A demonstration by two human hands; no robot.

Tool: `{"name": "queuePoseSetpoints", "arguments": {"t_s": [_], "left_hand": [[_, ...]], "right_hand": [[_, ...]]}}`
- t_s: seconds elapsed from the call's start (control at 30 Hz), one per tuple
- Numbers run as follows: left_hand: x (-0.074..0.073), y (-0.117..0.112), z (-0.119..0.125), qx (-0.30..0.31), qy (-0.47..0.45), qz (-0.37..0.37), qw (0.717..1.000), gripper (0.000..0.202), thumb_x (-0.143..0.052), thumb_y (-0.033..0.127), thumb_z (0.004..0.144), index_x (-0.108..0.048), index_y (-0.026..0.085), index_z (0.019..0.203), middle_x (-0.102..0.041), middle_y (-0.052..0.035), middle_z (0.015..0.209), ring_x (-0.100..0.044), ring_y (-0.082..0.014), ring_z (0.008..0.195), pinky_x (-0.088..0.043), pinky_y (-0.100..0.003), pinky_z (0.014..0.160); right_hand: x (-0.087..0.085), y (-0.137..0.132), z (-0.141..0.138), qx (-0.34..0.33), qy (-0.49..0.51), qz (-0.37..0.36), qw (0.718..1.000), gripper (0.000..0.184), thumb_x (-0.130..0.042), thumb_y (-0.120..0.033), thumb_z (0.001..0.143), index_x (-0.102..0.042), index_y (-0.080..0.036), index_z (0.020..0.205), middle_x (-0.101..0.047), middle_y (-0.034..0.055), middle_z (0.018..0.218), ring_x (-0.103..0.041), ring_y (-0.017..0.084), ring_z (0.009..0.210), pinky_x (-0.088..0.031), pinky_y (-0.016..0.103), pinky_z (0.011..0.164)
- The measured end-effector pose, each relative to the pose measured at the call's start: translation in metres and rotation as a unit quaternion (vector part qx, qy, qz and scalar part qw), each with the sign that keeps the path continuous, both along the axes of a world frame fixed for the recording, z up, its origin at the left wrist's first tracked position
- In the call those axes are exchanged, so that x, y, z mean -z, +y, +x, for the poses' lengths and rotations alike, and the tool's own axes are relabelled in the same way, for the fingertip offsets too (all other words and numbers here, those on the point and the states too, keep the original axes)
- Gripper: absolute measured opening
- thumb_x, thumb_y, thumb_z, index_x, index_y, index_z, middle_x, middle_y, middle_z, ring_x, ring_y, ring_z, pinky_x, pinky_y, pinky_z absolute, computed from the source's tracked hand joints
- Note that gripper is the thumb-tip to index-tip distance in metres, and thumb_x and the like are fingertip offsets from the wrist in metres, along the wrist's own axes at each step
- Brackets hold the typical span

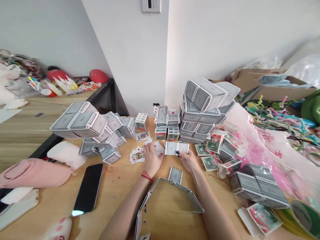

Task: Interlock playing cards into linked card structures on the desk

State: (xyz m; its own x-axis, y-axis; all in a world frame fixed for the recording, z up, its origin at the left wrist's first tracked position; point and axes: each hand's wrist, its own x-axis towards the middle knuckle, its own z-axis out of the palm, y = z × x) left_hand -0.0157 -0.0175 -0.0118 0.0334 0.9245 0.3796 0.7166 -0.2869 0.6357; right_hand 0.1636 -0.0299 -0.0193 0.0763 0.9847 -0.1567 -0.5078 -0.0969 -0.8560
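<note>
My right hand point(188, 160) pinches a strip of joined playing cards point(172, 148), their grey patterned backs facing me. To its left, my left hand point(152, 159), with a red string on the wrist, has its fingers closed on a playing card in a loose face-up pile point(137, 155). The fingertips partly hide which card it is. A single face-down card point(175, 175) lies between my forearms. Nearer to me, a many-sided open ring of joined cards point(163, 183) stands on the table, its near end cut off by the picture's edge.
Tall stacks of card-built blocks stand at right point(200, 113) and left point(75, 120). Card boxes point(211, 163) lie beside the right stack. A phone point(88, 188) and a pink case point(37, 173) are at left, a tape roll point(300, 216) at lower right. Behind rises a wall.
</note>
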Motion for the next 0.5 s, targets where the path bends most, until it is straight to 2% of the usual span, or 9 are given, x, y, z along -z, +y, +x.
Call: {"name": "queuePoseSetpoints", "arguments": {"t_s": [0.13,0.23,0.37,0.5], "left_hand": [[-0.003,-0.003,0.000,-0.024,-0.042,-0.004,0.999,0.066,-0.064,0.019,0.066,-0.036,0.018,0.125,-0.038,-0.0130,0.114,-0.037,-0.0310,0.113,-0.033,-0.048,0.093],[-0.003,-0.003,-0.001,-0.043,-0.084,-0.005,0.996,0.058,-0.062,0.019,0.069,-0.038,0.018,0.123,-0.037,-0.0131,0.114,-0.040,-0.0278,0.111,-0.036,-0.044,0.093],[0.000,0.002,-0.006,-0.041,-0.133,-0.017,0.990,0.044,-0.054,0.022,0.077,-0.041,0.017,0.119,-0.049,-0.0130,0.112,-0.049,-0.0238,0.105,-0.039,-0.040,0.089],[-0.001,0.004,-0.010,-0.015,-0.164,-0.055,0.985,0.023,-0.052,0.026,0.078,-0.052,0.016,0.098,-0.061,-0.0079,0.093,-0.058,-0.0193,0.086,-0.045,-0.033,0.078]], "right_hand": [[-0.001,-0.001,-0.003,-0.004,0.003,-0.015,1.000,0.034,-0.078,-0.024,0.052,-0.062,-0.019,0.081,-0.067,0.0022,0.079,-0.061,0.017,0.072,-0.048,0.030,0.068],[-0.004,-0.002,-0.003,0.003,0.027,-0.026,0.999,0.027,-0.078,-0.022,0.054,-0.064,-0.018,0.077,-0.067,0.0016,0.078,-0.061,0.015,0.070,-0.047,0.027,0.065],[-0.009,-0.002,-0.002,0.024,0.076,-0.041,0.996,0.020,-0.074,-0.029,0.060,-0.066,-0.018,0.074,-0.068,0.0017,0.076,-0.060,0.014,0.066,-0.047,0.026,0.063],[-0.010,-0.002,-0.001,0.028,0.085,-0.076,0.993,0.020,-0.074,-0.032,0.059,-0.065,-0.018,0.070,-0.067,0.0007,0.067,-0.058,0.013,0.059,-0.046,0.025,0.057]]}}
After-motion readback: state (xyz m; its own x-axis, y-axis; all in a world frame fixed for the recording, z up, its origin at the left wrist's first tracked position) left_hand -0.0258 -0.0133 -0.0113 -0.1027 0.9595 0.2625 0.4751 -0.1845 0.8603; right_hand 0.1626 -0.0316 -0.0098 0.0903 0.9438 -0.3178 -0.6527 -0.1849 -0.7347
